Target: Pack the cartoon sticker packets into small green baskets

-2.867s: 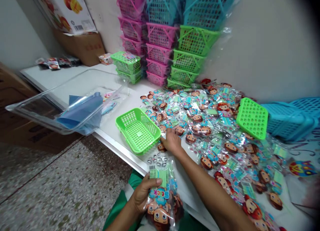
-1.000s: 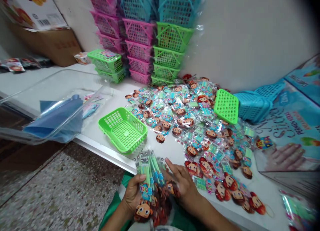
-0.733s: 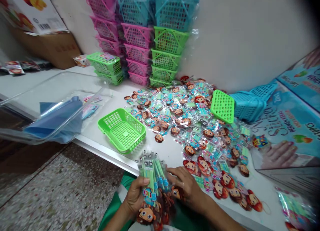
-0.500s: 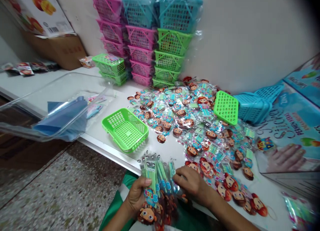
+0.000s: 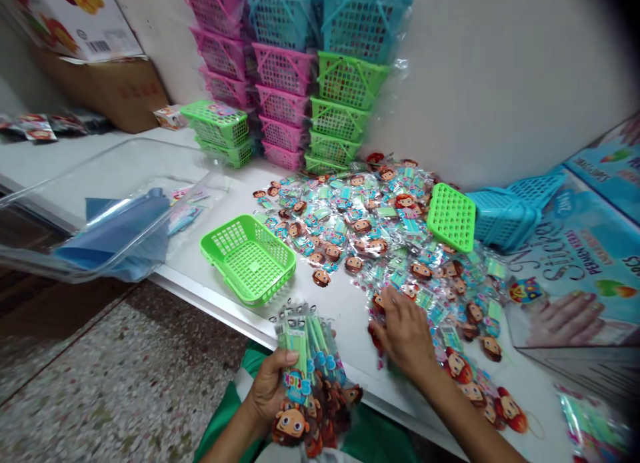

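In the head view, my left hand (image 5: 273, 379) is closed round a fanned bunch of candy stick packets (image 5: 313, 376). These are clear sachets with pale green sticks, a blue label and a cartoon head at the lower end. My right hand (image 5: 407, 333) lies over the near edge of a loose pile of the same packets (image 5: 360, 226). Its thumb stands apart from the bent fingers, which touch packets there; a red-haired one shows partly beneath the hand. Beyond the bunch sits an open green basket (image 5: 255, 266) with nothing in it.
Stacked wrapped baskets (image 5: 285, 106) in pink, blue and green stand along the wall. A green lattice lid (image 5: 451, 217) leans by nested blue baskets (image 5: 505, 216). Printed cartons (image 5: 575, 249) stand at right. A clear plastic tub (image 5: 115, 263) juts over the table's left edge.
My right hand has left the bunch and moved forward and right to the pile. The bunch stays in my left hand, its packets now closer together.
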Demonstrator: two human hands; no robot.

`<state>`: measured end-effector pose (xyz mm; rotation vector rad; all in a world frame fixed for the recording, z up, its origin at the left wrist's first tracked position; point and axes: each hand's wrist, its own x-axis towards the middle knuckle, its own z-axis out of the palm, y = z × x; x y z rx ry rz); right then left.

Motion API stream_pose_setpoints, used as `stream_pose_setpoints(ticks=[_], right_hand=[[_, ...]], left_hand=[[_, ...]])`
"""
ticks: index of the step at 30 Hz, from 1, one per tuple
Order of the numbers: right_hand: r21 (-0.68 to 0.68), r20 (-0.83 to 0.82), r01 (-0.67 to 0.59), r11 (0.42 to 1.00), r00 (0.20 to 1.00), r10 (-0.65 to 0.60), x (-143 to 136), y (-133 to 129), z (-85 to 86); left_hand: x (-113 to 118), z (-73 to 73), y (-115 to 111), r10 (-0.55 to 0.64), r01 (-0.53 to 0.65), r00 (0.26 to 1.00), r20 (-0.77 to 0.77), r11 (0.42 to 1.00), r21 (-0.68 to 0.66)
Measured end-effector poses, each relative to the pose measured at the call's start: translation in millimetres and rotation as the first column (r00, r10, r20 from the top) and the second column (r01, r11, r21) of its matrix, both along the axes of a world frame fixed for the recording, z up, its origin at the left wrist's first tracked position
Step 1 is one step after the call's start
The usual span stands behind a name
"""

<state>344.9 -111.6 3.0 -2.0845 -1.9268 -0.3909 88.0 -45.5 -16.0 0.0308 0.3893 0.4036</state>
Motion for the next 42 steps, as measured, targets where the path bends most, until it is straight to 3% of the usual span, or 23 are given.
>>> stream_pose_setpoints(ticks=[2, 4, 6, 7, 8, 10, 12, 14, 15, 17, 19, 20, 22, 24, 26, 27, 29, 31, 33, 35, 37, 39, 42], right_hand=[[-0.081, 0.023, 0.103, 0.991, 0.995, -0.101, 20.0, 4.1, -1.4], [-0.112, -0.063, 0.089, 0.99, 0.993, -0.096, 34.6, 7.5, 2.5], [-0.042, -0.292, 0.12, 0.992, 0.948, -0.127, 39.5, 9.6, 11.0], [0.002, -0.455, 0.167, 0.986, 0.878, -0.148, 37.4, 9.9, 16.1], [0.034, -0.625, 0.224, 0.974, 0.765, -0.154, 31.7, 9.5, 20.9], [0.039, -0.89, 0.316, 0.948, 0.441, -0.111, 9.8, 6.3, 27.2], [0.006, -0.994, 0.318, 0.948, 0.109, -0.03, -23.2, -0.8, 26.4], [-0.024, -0.988, 0.251, 0.968, -0.156, 0.016, -60.1, -10.9, 19.6], [-0.046, -0.968, 0.211, 0.976, -0.251, 0.009, -77.0, -16.4, 15.4], [-0.11, -0.941, 0.122, 0.986, -0.331, -0.065, -102.7, -27.2, 9.0], [-0.181, -0.949, 0.007, 0.983, -0.262, -0.173, -113.1, -36.7, 7.8], [-0.208, -0.96, -0.058, 0.977, -0.179, -0.215, -112.1, -40.9, 8.6], [-0.246, -0.969, -0.139, 0.959, 0.067, -0.239, -99.8, -48.4, 10.1], [-0.27, -0.89, -0.092, 0.958, 0.404, -0.212, -78.5, -53.5, 7.4], [-0.258, -0.656, 0.051, 0.965, 0.724, -0.214, -55.7, -53.2, 0.0], [-0.236, -0.501, 0.119, 0.964, 0.835, -0.226, -45.9, -50.1, -4.5], [-0.204, -0.215, 0.215, 0.955, 0.942, -0.258, -32.3, -37.7, -12.4], [-0.208, -0.025, 0.271, 0.94, 0.959, -0.282, -26.1, -19.3, -16.1], [-0.242, 0.061, 0.295, 0.924, 0.955, -0.289, -23.7, -0.8, -15.0], [-0.275, 0.012, 0.278, 0.92, 0.958, -0.286, -20.9, 12.0, -10.3], [-0.275, -0.232, 0.216, 0.937, 0.931, -0.282, -17.5, 16.6, -3.7], [-0.264, -0.597, 0.137, 0.955, 0.755, -0.273, -17.2, 14.0, 3.0], [-0.235, -0.926, 0.045, 0.971, 0.295, -0.238, -32.7, 1.7, 10.2]], left_hand=[[1.7, 1.4, -0.6, 0.017, -0.018, 0.997, -0.074, 1.0, -0.02], [3.3, 3.4, -0.9, 0.025, -0.029, 0.992, -0.124, 0.999, -0.034], [4.2, 4.4, -1.0, 0.02, -0.026, 0.993, -0.117, 0.999, -0.042], [4.6, 4.3, -1.0, 0.02, -0.025, 0.995, -0.102, 0.999, -0.045], [5.0, 4.0, -1.1, 0.017, -0.021, 0.997, -0.079, 0.999, -0.049], [5.8, 3.0, -1.2, 0.018, -0.019, 1.0, -0.018, 0.998, -0.052], [6.5, 1.9, -1.0, 0.024, -0.022, 0.999, 0.038, 0.999, -0.048], [6.4, 0.6, -0.6, 0.035, -0.032, 0.997, 0.062, 0.999, -0.044], [6.0, -0.2, -0.4, 0.041, -0.038, 0.997, 0.06, 0.998, -0.043], [4.4, -2.2, -0.3, 0.05, -0.048, 0.998, 0.04, 0.998, -0.039], [2.5, -3.9, -0.8, 0.034, -0.034, 0.999, 0.021, 0.999, -0.038], [1.5, -4.5, -1.0, 0.022, -0.022, 1.0, 0.015, 0.999, -0.035], [-0.1, -4.8, -1.0, 0.0, 0.001, 1.0, 0.016, 1.0, -0.019], [-1.6, -4.3, 0.2, -0.002, 0.002, 1.0, 0.021, 1.0, 0.012], [-2.7, -3.3, 1.8, 0.01, -0.011, 1.0, 0.018, 0.999, 0.042], [-3.1, -2.8, 2.4, 0.01, -0.011, 1.0, 0.016, 0.999, 0.052], [-3.5, -1.9, 2.2, 0.002, -0.003, 1.0, 0.014, 0.998, 0.055], [-3.7, -1.3, 0.4, -0.018, 0.017, 1.0, 0.018, 0.999, 0.046], [-4.1, -1.0, -1.7, -0.027, 0.026, 0.999, 0.022, 0.999, 0.042], [-4.9, -1.2, -2.7, -0.029, 0.027, 0.999, 0.038, 0.998, 0.048], [-5.6, -1.8, -2.0, -0.029, 0.026, 0.997, 0.072, 0.999, 0.048], [-5.8, -2.9, -0.5, -0.016, 0.012, 0.996, 0.092, 0.999, 0.037], [-4.6, -4.9, 1.2, 0.045, -0.046, 0.997, 0.063, 0.999, 0.016]])
